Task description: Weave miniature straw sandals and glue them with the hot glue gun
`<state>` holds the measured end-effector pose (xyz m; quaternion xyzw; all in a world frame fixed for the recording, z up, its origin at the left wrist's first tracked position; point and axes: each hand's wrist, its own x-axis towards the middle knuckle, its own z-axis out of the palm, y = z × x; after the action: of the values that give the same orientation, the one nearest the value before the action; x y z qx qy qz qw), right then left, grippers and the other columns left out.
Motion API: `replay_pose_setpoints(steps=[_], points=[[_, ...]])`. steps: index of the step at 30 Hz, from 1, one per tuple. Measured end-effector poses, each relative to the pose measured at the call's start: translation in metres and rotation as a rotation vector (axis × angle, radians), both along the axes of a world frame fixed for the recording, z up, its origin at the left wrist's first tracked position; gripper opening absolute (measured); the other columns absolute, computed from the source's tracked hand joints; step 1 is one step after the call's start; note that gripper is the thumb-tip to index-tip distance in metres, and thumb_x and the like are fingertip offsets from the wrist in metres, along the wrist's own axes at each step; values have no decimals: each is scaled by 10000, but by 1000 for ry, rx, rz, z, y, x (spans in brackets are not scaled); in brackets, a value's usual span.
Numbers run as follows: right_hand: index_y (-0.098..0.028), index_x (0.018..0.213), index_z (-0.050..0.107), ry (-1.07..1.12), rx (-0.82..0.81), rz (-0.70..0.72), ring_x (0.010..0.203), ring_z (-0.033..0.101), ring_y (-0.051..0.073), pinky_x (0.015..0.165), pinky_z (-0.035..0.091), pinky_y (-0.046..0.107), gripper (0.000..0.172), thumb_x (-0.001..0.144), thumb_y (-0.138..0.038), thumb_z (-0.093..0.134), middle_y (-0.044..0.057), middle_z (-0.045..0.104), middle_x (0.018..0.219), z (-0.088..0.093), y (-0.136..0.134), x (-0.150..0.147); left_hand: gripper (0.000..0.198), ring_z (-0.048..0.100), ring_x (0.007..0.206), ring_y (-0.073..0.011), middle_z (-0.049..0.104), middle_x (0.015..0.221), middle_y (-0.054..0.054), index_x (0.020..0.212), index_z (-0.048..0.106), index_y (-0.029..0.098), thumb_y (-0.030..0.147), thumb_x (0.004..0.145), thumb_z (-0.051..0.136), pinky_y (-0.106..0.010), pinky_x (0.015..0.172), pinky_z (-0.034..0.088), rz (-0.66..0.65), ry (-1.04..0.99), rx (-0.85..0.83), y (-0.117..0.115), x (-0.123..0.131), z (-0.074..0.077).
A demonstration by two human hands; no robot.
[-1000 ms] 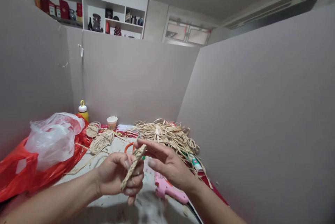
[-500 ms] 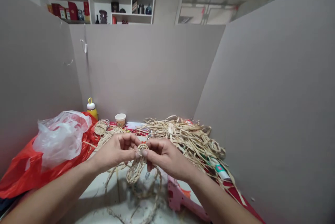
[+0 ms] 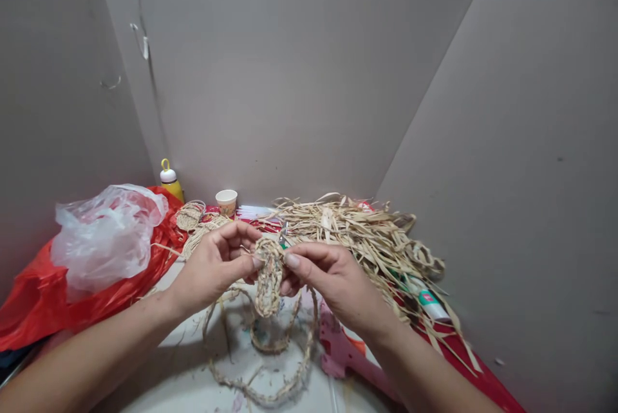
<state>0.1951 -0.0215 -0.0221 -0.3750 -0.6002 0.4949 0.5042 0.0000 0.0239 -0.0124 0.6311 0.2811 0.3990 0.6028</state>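
Between my hands, above the table, is a small oval piece of coiled straw braid (image 3: 269, 281), held upright with its flat face toward me. My left hand (image 3: 224, 265) pinches its left edge between thumb and fingers. On the opposite edge, my right hand (image 3: 321, 275) grips it the same way, the fingertips partly hidden behind it. A long loose straw braid (image 3: 270, 397) lies in loops on the tabletop below. Just beyond my right fingers, a metal tool tip (image 3: 284, 231) shows; its kind is unclear.
A pink glue gun (image 3: 338, 348) lies by my right forearm. Dry straw strips (image 3: 357, 233) are heaped behind it, with a white-green tube (image 3: 432, 305). At left are red and clear plastic bags (image 3: 106, 239), a yellow bottle (image 3: 171, 183), a paper cup (image 3: 226, 201) and woven pieces (image 3: 190, 215). Grey partitions (image 3: 290, 85) surround the table.
The camera view has tilted downward. The braided oval has turned from tilted to upright, showing its flat face, and my hands have moved slightly apart along its edges.
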Motion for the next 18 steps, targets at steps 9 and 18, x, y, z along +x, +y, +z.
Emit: replay_pose_setpoints(steps=[9, 18], points=[[-157, 740, 671, -52, -43, 41, 547, 605, 85, 550, 505, 217, 288, 844, -425, 647, 9, 666, 691, -2, -2, -4, 122, 532, 640, -98, 643, 694, 1, 764, 704, 137, 247, 738, 752, -220, 617, 414, -128, 74, -30, 4, 1, -5], [-196, 874, 640, -267, 86, -87, 728, 656, 146, 679, 528, 288, 141, 849, -332, 612, 25, 692, 803, -5, 9, 3, 150, 432, 523, -56, 538, 608, 53, 724, 664, 157, 224, 680, 791, -169, 475, 352, 7, -24, -172, 14, 3, -12]])
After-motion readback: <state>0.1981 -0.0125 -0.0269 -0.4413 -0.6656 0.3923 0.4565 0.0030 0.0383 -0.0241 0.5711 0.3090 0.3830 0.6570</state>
